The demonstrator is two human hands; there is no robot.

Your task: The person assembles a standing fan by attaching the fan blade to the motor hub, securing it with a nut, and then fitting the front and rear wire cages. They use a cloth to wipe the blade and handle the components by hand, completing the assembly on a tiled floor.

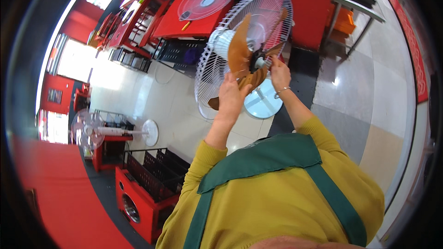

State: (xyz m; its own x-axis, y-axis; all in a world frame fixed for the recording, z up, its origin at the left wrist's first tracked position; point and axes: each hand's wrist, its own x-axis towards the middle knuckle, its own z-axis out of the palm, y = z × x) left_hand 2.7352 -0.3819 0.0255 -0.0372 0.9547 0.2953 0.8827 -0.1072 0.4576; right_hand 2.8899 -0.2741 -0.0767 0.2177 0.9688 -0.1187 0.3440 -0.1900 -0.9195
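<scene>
A standing fan without its front grille is in front of me, its white wire rear grille [212, 80] tilted around orange-brown fan blades [238, 48]. My left hand [231, 96] is closed on a lower blade, thumb and fingers at its edge. Just right of the grey hub [260, 62], my right hand [280, 74] has its fingers closed and bent inward beside the blades; what they hold, if anything, is hidden. Below the blades shows the fan's round pale base [264, 103] on the floor.
On the red table [173, 24] ahead lie a round wire front grille [206, 2] and a yellow-handled tool [186, 25]. A second white fan [88, 130] stands at left. Near left is a red cabinet [134, 205] with black racks. A metal table [357, 7] stands at far right.
</scene>
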